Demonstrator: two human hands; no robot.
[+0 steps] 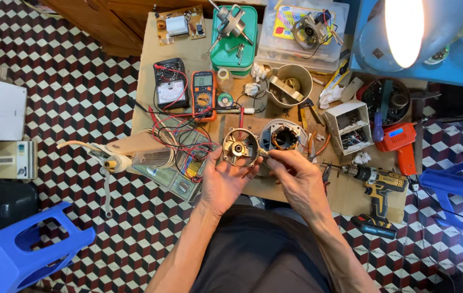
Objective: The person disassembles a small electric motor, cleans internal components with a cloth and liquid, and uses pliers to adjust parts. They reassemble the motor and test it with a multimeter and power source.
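Cradling the round metal motor housing (240,147) in our left hand (223,182) above the tabletop's (150,70) near edge, open face up for inspection, our right hand (296,179) fingertips pinch its rim to steady it.

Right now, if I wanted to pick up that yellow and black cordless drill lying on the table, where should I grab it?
Probably the yellow and black cordless drill is best taken by its handle, from the near table edge: the handle points toward you, while the chuck points left at the right hand.
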